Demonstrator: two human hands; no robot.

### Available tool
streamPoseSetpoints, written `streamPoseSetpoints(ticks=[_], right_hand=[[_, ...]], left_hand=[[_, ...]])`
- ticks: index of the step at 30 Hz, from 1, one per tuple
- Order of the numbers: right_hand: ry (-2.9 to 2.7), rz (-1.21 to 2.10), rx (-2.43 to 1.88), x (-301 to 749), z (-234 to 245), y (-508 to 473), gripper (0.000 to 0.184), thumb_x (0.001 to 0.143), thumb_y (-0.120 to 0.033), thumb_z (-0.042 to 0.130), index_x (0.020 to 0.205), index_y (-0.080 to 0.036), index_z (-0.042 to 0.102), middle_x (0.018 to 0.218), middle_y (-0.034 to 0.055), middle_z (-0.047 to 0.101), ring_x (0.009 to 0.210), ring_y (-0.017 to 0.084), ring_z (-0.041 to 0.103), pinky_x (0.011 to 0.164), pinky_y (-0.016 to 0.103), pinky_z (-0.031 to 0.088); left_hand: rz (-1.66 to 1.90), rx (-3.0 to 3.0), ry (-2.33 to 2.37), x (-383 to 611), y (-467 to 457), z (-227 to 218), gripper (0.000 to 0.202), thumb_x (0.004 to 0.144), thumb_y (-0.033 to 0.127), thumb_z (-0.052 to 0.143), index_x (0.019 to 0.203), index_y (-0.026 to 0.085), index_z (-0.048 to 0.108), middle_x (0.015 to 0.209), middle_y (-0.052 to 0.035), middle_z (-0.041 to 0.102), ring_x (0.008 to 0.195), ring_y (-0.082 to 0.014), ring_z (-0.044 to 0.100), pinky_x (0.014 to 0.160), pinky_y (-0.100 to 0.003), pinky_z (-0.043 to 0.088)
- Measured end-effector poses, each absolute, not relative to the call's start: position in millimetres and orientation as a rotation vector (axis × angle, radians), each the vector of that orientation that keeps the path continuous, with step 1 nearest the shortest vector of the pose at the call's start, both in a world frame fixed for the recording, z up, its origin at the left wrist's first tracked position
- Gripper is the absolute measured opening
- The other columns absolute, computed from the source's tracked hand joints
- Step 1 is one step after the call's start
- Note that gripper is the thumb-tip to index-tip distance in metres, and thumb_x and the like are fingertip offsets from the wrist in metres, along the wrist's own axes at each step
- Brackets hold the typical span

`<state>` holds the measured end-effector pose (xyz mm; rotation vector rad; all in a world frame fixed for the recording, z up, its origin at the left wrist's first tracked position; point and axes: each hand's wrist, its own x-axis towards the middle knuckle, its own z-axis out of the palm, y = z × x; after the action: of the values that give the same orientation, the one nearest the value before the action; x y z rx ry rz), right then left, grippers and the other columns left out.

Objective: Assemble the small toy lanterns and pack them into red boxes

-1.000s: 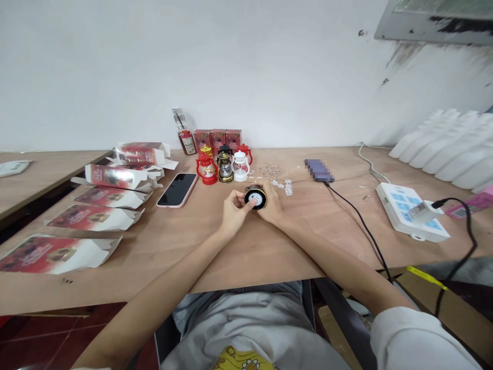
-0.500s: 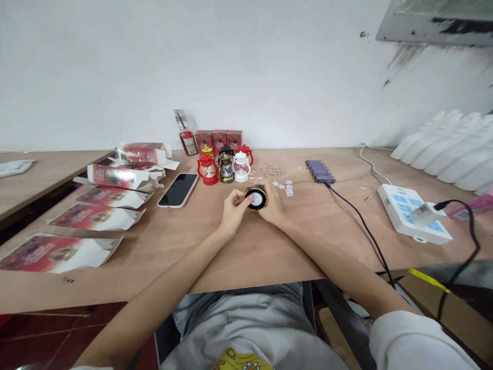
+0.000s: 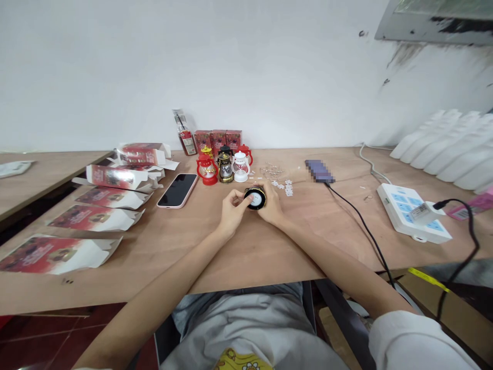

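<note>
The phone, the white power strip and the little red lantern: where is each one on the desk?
phone (image 3: 177,189): head view, middle of its dark screen.
white power strip (image 3: 412,219): head view, top face beside the blue sockets.
little red lantern (image 3: 207,171): head view, its glass body, left of the row.

No legible text, brand, number or sign is shown.

Printed red artwork is carried by the flattened cartons (image 3: 98,218) at the left of the table (image 3: 250,252) and by the three small red boxes (image 3: 217,139) against the wall, but no lettering on them can be made out. A label is borne by the tall packet (image 3: 184,132) beside those boxes; it is too small to be read. The face of the object (image 3: 319,170) right of the lanterns is blurred out. Blue panels are seen on the white power strip (image 3: 414,218), with no readable markings. The phone (image 3: 177,190) screen is dark.
</note>
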<state>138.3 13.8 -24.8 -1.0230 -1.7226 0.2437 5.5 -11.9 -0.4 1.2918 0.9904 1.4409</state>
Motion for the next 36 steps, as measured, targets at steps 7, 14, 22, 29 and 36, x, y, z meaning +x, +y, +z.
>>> streamPoseSetpoints(ticks=[7, 14, 22, 29, 36], right_hand=[[-1.714, 0.261, -1.073, 136.4, -22.4, 12.1, 0.030, 0.069, -0.019, 0.057, 0.098, -0.023, 0.052, 0.098, 0.0071, 0.064, 0.094, 0.025, 0.059, 0.081, 0.040, 0.049], [-1.709, 0.269, -1.074, 136.2, -19.9, 10.7, 0.029, 0.069, -0.018, 0.058, 0.098, -0.022, 0.054, 0.097, 0.0072, 0.065, 0.093, 0.025, 0.060, 0.081, 0.041, 0.050], [-1.663, 0.289, -0.965, 142.4, -20.7, 20.4, 0.037, 0.064, -0.015, 0.060, 0.100, -0.022, 0.052, 0.098, 0.0055, 0.065, 0.092, 0.022, 0.061, 0.081, 0.038, 0.050], [-1.241, 0.085, -1.117, 197.5, -28.3, 61.1, 0.034, 0.062, -0.016, 0.057, 0.095, -0.020, 0.050, 0.094, 0.0066, 0.063, 0.089, 0.021, 0.059, 0.078, 0.038, 0.049], [-1.251, 0.056, -1.189, 203.7, -36.8, 66.4, 0.040, 0.058, -0.011, 0.053, 0.097, -0.020, 0.049, 0.096, 0.0065, 0.061, 0.091, 0.023, 0.057, 0.081, 0.040, 0.048]], left_hand=[[1.411, 1.210, 0.985, 6.4, -10.7, -3.8, 0.031, 0.062, 0.036, 0.071, 0.065, 0.017, 0.046, 0.065, 0.0044, 0.053, 0.061, -0.0085, 0.053, 0.062, -0.023, 0.048], [1.412, 1.195, 0.993, 6.0, -9.9, -4.7, 0.031, 0.062, 0.035, 0.072, 0.065, 0.016, 0.047, 0.066, 0.0044, 0.053, 0.061, -0.0073, 0.053, 0.060, -0.021, 0.047], [1.432, 1.294, 0.910, 4.7, -5.0, -8.4, 0.032, 0.070, 0.045, 0.067, 0.071, 0.017, 0.051, 0.068, 0.0024, 0.056, 0.061, -0.0101, 0.055, 0.059, -0.022, 0.046], [1.319, 2.299, 1.250, -7.2, 41.7, -21.5, 0.018, 0.089, 0.029, 0.048, 0.082, 0.019, 0.061, 0.085, -0.0066, 0.063, 0.079, -0.0177, 0.057, 0.073, -0.028, 0.041], [0.387, 3.228, 1.238, 24.2, 112.8, -0.5, 0.027, 0.079, 0.002, 0.044, 0.082, 0.014, 0.068, 0.091, -0.0165, 0.068, 0.094, -0.0255, 0.056, 0.081, -0.038, 0.036]])
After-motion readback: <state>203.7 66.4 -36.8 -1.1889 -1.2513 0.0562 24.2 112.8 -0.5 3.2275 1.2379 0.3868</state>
